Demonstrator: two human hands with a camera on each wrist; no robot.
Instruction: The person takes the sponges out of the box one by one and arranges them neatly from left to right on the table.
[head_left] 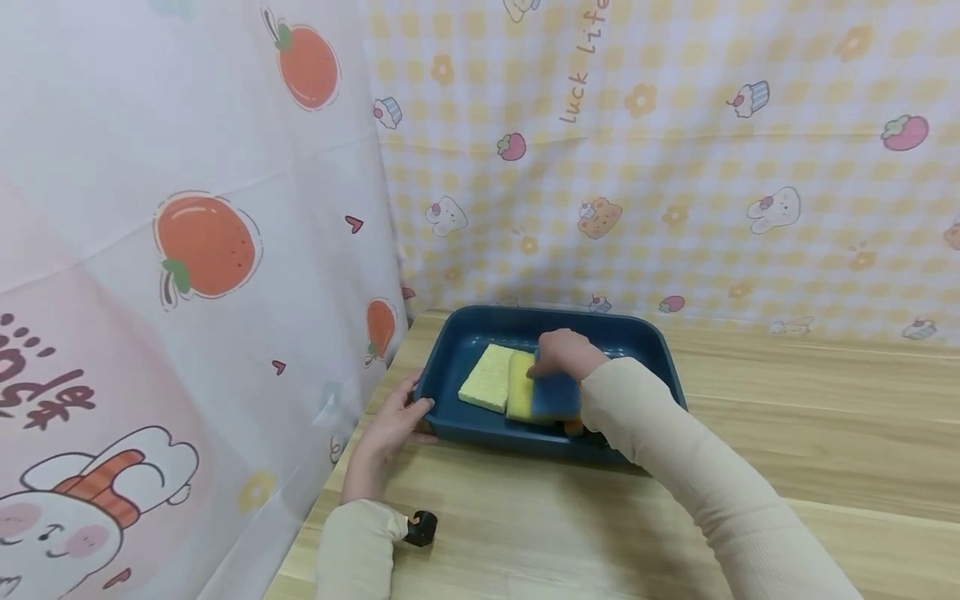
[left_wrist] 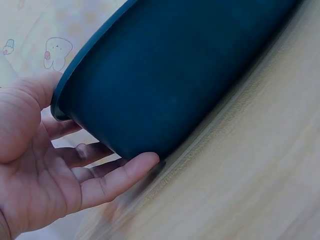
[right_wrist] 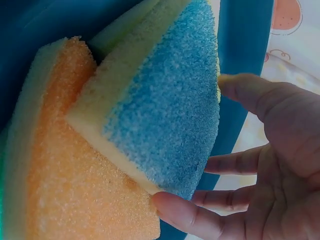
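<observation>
A dark blue rectangular basin [head_left: 517,443] stands on the table with several sponges inside. My left hand [head_left: 393,421] grips its left end, thumb at the rim and fingers spread under the outer wall [left_wrist: 165,85]. Reaching into the basin, my right hand [head_left: 570,354] holds a sponge with a blue face [right_wrist: 170,100] and a yellowish foam layer, thumb at one edge and fingers at another. That sponge tilts over an orange-faced sponge [right_wrist: 90,165]. A pale yellow sponge [head_left: 486,379] lies flat to the left, beside yellow foam [head_left: 519,387].
The wooden table [head_left: 510,525] extends in front of and to the right of the basin. A patterned curtain [head_left: 637,167] hangs close behind it, another cloth [head_left: 315,208] on the left. The left sleeve carries a small black piece [head_left: 422,528] at the cuff.
</observation>
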